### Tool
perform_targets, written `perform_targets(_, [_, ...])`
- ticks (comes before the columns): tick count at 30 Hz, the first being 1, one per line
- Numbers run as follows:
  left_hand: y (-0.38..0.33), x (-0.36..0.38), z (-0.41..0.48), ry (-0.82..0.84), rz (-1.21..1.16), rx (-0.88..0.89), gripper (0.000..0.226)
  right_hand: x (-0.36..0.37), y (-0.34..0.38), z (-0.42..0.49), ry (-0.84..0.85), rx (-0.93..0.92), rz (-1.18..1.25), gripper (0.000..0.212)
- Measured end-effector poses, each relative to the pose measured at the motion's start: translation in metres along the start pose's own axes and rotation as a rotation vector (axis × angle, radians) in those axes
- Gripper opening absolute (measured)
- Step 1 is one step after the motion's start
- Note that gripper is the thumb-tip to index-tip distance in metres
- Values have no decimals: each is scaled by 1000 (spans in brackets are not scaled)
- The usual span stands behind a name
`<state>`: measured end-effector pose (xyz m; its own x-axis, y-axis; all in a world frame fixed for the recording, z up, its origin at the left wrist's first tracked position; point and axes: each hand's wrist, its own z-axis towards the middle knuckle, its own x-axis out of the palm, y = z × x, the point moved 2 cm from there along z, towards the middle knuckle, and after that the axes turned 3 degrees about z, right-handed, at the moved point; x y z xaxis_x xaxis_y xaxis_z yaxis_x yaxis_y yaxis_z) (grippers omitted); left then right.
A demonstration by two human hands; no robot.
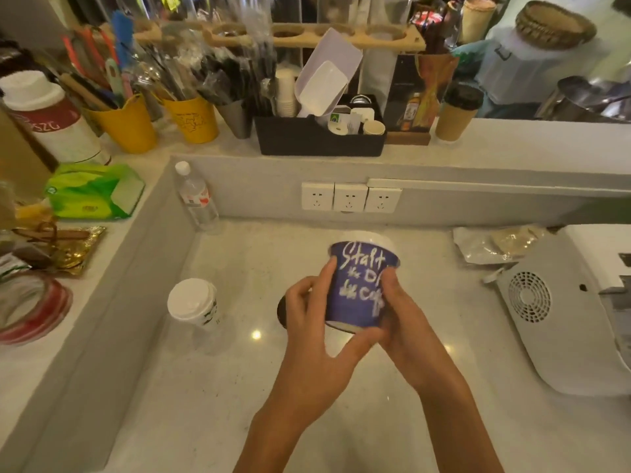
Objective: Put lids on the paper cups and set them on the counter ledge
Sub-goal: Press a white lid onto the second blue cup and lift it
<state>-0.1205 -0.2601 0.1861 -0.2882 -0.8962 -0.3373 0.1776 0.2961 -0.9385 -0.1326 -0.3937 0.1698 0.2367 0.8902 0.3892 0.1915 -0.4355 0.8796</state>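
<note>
We've got the blue cup [358,288] in both hands, lifted off the worktop [239,387]. Left hand [316,322] wraps its left side w/ thumb under the base; right hand [397,310] is closed on the right side. White lid [370,238] looks seated on the rim, far end. Cup is tilted, long axis running away from us, lid end pointing toward the ledge [512,145]. That's the relation that matters: the ledge lies up and beyond the cup, past the wall w/ the sockets [351,197], so we'd judge the next move as a lift fwd and up, then righting the cup. Both hands about equally near; free ledge space sits to the right, which favours the right hand.

Count: 3 lidded cups in view. The blue one held, a white cup [195,306] w/ white lid on the worktop to our left, a brown cup [457,112] w/ dark lid on the ledge. A dark round thing [282,310] peeks from behind the left hand; maybe a lid, can't tell.
</note>
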Motion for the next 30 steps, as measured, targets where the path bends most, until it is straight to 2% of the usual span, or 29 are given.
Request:
perform_targets(2, [-4,-9,-3,83,-107,-19,73,4,-3,2,-70,73,76,55])
perform_targets(6, [-9,-20,1,123,-213,-33,75,10,-6,3,-160,66,72,59])
perform_targets(9, [-5,-18,12,140,-286,-73,72,8,-2,4,-168,24,-13,60])
perform_targets(12, [-1,-5,27,157,-344,-126,68,-3,7,5,-218,-10,-153,76])
perform_targets(14, [-4,9,43,219,-347,-138,64,-20,21,7,-268,-24,-228,87])
perform_targets(16, [-17,29,64,282,-326,-109,67,-45,47,10,-282,-54,-277,85])
perform_targets(22, [-90,124,168,381,-336,75,71,-143,185,43,-198,-210,-393,62])
perform_targets(25, [-119,190,230,429,-327,94,74,-211,252,77,-102,-188,-452,53])
perform_targets(27, [-126,243,274,422,-315,118,72,-262,284,109,-53,-140,-527,56])
perform_targets(30, [-116,310,331,326,-250,111,69,-323,300,167,-33,-117,-652,63])
